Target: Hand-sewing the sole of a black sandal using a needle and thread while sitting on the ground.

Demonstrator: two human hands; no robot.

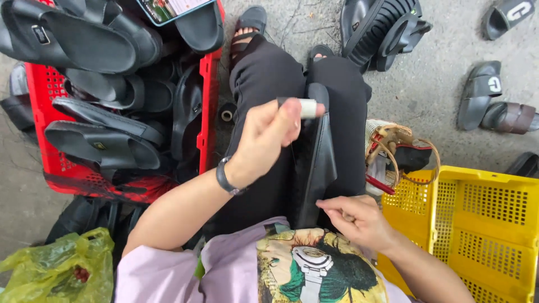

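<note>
Two fingertips of the left hand (268, 134) pinch a small pale cylinder (307, 108) at centre frame, pressing its end against a smooth black rubber sandal (315, 163) that stands on edge between black-clothed knees. Below, the right hand (355, 220) nips the sandal's lower edge with thumb and forefinger. Outward, a red perforated plastic crate (209, 101) heaped with matte black sandals fills the upper left; a yellow latticed crate (477, 213) sits lower right, a crumpled yellow-green plastic bag (53, 269) lower left.
</note>
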